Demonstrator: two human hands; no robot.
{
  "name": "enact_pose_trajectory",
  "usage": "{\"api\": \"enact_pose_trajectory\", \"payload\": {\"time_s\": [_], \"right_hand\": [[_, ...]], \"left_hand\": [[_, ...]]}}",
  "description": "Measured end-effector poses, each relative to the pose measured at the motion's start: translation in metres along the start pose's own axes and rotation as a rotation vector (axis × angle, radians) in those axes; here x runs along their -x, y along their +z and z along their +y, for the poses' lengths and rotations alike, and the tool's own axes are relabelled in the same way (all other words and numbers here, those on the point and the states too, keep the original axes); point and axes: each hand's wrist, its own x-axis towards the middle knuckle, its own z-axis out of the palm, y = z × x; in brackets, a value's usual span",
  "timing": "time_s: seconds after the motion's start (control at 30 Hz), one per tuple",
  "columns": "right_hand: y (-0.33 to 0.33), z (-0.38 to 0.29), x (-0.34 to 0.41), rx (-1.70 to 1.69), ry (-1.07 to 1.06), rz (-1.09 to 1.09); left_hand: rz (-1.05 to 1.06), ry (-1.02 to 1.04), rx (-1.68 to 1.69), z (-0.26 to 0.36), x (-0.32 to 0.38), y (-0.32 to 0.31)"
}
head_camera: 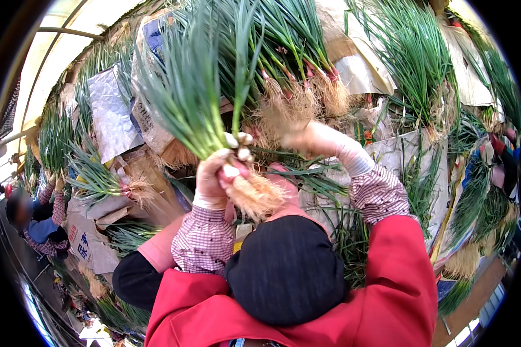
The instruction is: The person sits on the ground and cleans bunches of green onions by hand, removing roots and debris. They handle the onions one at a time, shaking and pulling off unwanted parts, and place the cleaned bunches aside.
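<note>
In my left hand [212, 173] is a bunch of green garlic plants [204, 117], gripped near the pale and reddish bulbs, leaves pointing up and tan roots hanging to the lower right. My right hand [304, 136] reaches to the roots of a large pile of the same plants [295, 47] beyond it; its fingers are motion-blurred, so whether they hold anything is unclear. Loose green leaves [312, 173] lie just below that hand.
A smaller bunch [102, 178] rests on sacking at the left, and another large bunch [417, 65] lies at the upper right. Woven sacks [113, 112] bearing some writing cover the ground between the piles. A co-worker [47, 230] is at the far left, handling similar plants.
</note>
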Motion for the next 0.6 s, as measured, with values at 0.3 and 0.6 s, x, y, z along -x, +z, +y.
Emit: {"api": "enact_pose_trajectory", "payload": {"time_s": [0.3, 0.6], "right_hand": [[-0.011, -0.035, -0.101, 0.406, 0.277, 0.497], [0.055, -0.050, 0.005, 0.222, -0.034, 0.145]], "left_hand": [[-0.041, -0.093, 0.144, 0.020, -0.016, -0.030], [0.222, -0.140, -0.144, -0.016, -0.031, -0.029]]}}
